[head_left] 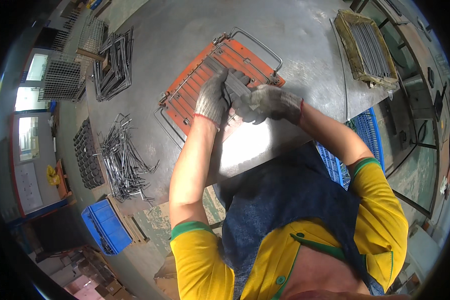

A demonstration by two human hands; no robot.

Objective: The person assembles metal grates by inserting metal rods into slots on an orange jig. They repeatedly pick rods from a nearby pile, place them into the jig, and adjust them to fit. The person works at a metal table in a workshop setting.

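An orange fixture plate point(186, 89) with slots and small metal stops lies tilted on the metal table. Bent wire handles point(265, 44) stick out past its far right and near left ends, and thin rods lie across it. Over the plate's near part, my left hand point(212, 97), in a grey-white work glove, is closed around a bundle of straight metal rods point(237, 86). My right hand point(272, 104), gloved too, has its fingers curled at the near end of that bundle. The fingertips of both hands are partly hidden by each other and the rods.
A worn yellow box point(342, 37) of straight rods stands at the right. Bent wire frames point(115, 65) and a tangled heap of bent rods point(122, 157) lie along the left edge. Blue crates point(107, 225) sit below the table's left side and right point(367, 132).
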